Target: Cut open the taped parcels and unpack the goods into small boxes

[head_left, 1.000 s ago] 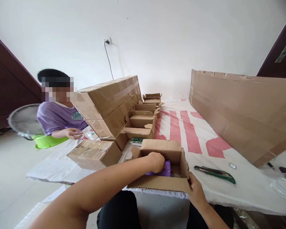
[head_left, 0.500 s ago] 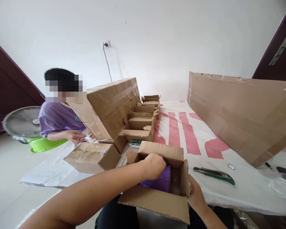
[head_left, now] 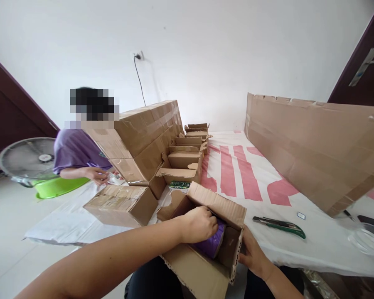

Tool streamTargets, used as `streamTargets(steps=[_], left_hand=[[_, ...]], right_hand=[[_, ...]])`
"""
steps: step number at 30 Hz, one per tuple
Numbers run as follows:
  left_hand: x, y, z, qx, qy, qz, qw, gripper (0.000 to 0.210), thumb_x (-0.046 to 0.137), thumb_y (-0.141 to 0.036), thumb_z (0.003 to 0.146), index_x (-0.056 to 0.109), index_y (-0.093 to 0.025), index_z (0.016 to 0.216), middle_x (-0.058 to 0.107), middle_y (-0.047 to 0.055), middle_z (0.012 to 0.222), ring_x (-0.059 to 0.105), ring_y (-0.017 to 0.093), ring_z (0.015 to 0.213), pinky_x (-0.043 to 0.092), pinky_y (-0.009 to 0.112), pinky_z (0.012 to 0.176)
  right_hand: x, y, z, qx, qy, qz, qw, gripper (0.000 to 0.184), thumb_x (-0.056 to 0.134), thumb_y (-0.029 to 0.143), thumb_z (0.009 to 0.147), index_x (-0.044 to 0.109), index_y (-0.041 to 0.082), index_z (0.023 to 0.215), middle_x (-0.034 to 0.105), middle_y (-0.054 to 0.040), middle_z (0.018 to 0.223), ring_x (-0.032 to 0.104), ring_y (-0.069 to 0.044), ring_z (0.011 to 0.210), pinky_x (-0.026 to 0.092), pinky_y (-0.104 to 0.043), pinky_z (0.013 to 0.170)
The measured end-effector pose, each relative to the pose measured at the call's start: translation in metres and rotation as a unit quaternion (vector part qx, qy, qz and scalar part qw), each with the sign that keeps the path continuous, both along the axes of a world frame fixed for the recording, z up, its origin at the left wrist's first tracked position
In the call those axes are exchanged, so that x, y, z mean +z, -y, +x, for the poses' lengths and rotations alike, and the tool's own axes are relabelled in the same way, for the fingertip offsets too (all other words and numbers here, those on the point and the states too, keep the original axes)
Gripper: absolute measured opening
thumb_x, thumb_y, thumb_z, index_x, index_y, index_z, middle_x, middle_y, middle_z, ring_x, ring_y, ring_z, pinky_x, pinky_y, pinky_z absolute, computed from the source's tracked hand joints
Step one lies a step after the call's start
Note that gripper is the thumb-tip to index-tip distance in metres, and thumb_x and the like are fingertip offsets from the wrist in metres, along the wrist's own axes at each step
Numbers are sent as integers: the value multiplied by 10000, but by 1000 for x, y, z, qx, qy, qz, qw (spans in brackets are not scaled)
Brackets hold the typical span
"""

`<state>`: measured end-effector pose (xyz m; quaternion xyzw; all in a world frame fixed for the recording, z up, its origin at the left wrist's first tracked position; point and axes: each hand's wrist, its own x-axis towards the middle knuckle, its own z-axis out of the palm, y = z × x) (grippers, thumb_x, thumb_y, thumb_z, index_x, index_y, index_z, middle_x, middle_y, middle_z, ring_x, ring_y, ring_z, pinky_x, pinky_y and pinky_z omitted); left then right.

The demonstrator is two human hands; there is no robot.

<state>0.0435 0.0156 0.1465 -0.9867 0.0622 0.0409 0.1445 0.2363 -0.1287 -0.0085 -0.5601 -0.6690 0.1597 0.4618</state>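
Note:
An open cardboard box (head_left: 196,265) sits tilted at my lap, its flaps spread outward. Inside it lies a purple wrapped packet (head_left: 212,244), partly covered by my fingers. My left hand (head_left: 201,224) reaches in over the left side, with curled fingers closed on the packet; the fingertips are partly hidden. At the box's right end my right hand (head_left: 252,251) grips the cardboard wall, thumb and fingers around its edge. A green utility knife (head_left: 280,227) lies on the table to the right of the box.
Several open boxes (head_left: 185,160) line up beside stacked taped cartons (head_left: 149,137). A closed carton (head_left: 121,203) stands at the left, near a co-worker's hand (head_left: 97,176). A large cardboard panel (head_left: 311,145) rises at the right. Farther off are a fan (head_left: 28,160) and a green basin (head_left: 60,187).
The box has turned clockwise and tipped, its right end now lower. My left hand has moved slightly left and down with the purple packet, which shows more. My right hand has shifted with the box.

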Motion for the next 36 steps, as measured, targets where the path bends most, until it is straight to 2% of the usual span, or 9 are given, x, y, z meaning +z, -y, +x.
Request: streamTargets(steps=[4, 10, 13, 18, 23, 29, 32, 34, 36], left_hand=[[5, -4, -6, -43, 70, 1, 997, 159, 563, -174, 889, 606, -175, 737, 655, 47, 710, 570, 177, 630, 401, 347, 588], [14, -3, -17, -11, 97, -20, 995, 115, 539, -218, 872, 586, -190, 771, 630, 40, 760, 536, 196, 727, 387, 359, 634], [14, 4, -20, 49, 103, -61, 992, 104, 538, -192, 846, 581, -198, 751, 612, 44, 788, 521, 201, 780, 420, 360, 727], [18, 12, -22, 167, 130, -201, 956, 108, 570, -93, 759, 596, -183, 706, 636, 55, 988, 570, 185, 895, 480, 311, 836], [33, 12, -24, 155, 95, -314, 932, 124, 597, -54, 737, 596, -172, 695, 672, 76, 1212, 601, 194, 1141, 435, 306, 1028], [39, 12, -28, 153, -48, -342, 926, 78, 687, -144, 738, 658, -200, 692, 566, 73, 1396, 405, 264, 1397, 359, 388, 1117], [32, 12, -27, 191, -75, -349, 914, 103, 728, -218, 731, 674, -214, 818, 591, 70, 1320, 567, 258, 1230, 481, 345, 976], [27, 11, -25, 255, -93, -343, 899, 346, 787, -309, 690, 638, -214, 988, 650, 69, 1173, 666, 234, 998, 539, 310, 809], [24, 7, -25, 310, -104, -314, 891, 607, 845, -386, 614, 578, -205, 1128, 676, 73, 1103, 674, 253, 935, 546, 330, 773]], right_hand=[[2, -6, -5, 37, 41, -35, 998, 746, 390, 773, 839, 536, 213, 1311, 633, -153, 1233, 574, -339, 1151, 454, -476, 975], [-2, -7, -8, -2, 70, -42, 997, 629, 468, 676, 881, 539, 205, 1292, 649, -153, 1195, 583, -329, 1126, 448, -462, 958], [0, -6, -9, 2, 84, -38, 996, 564, 470, 638, 903, 560, 207, 1256, 660, -138, 1158, 598, -314, 1090, 463, -447, 932], [-1, -6, -9, -14, 111, -34, 993, 498, 522, 573, 907, 558, 214, 1250, 659, -137, 1189, 594, -319, 1117, 464, -459, 941], [0, -5, -9, -9, 118, -45, 992, 433, 553, 495, 915, 557, 208, 1239, 657, -135, 1200, 590, -317, 1132, 464, -465, 954], [1, -4, -9, -8, 112, -58, 992, 407, 573, 446, 919, 537, 212, 1250, 647, -133, 1225, 571, -318, 1170, 450, -485, 986], [0, -4, -9, -14, 119, -58, 991, 406, 578, 447, 915, 547, 207, 1242, 650, -133, 1227, 569, -320, 1178, 455, -488, 987], [0, -4, -9, -13, 124, -59, 990, 398, 575, 442, 918, 553, 209, 1240, 655, -126, 1225, 568, -312, 1181, 460, -478, 985], [1, -3, -9, -11, 129, -63, 990, 397, 571, 433, 923, 551, 210, 1251, 655, -118, 1234, 563, -303, 1192, 458, -468, 993]])
